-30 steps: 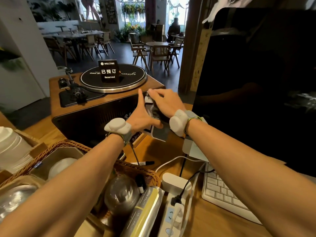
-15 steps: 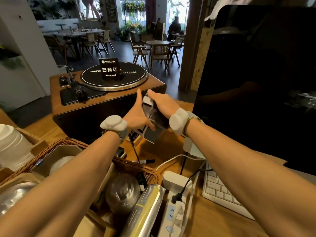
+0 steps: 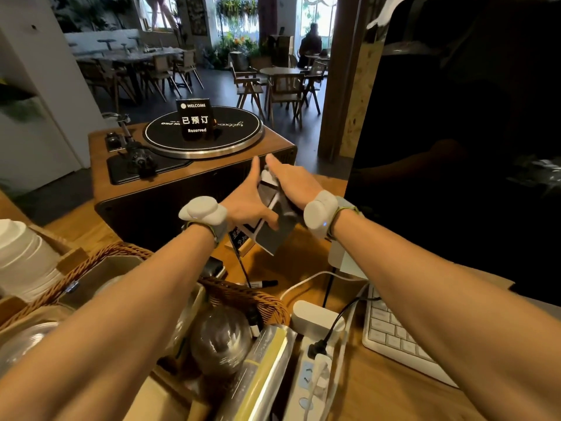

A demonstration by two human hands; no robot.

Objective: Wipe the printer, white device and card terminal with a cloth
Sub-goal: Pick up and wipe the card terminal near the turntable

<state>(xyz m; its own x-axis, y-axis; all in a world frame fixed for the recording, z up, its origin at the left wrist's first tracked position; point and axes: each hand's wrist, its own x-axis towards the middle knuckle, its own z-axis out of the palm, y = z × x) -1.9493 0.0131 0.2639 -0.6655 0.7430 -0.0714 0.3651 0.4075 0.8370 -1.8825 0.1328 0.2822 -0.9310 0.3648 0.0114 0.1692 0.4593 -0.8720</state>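
The card terminal (image 3: 274, 237), a grey and white slab, is held tilted above the wooden counter in front of the record player. My left hand (image 3: 246, 202) supports its left side, thumb across the lower face and fingers pointing up. My right hand (image 3: 297, 184) lies flat over its upper face and presses a dark cloth (image 3: 287, 211) against it. A white top corner of the terminal shows between my fingertips. A small white box (image 3: 315, 318) sits on the counter near the cables. I cannot make out a printer.
A wooden record player (image 3: 194, 174) with a black "Reserved" sign (image 3: 195, 120) stands behind my hands. A large dark monitor (image 3: 455, 147) fills the right. Nearer me are a wicker basket (image 3: 243, 294), a power strip (image 3: 312, 375), a white keyboard (image 3: 391, 335) and a marker (image 3: 261, 284).
Both hands stay on the terminal. My right hand with the cloth has slid a little along its face, and the terminal has tilted slightly.
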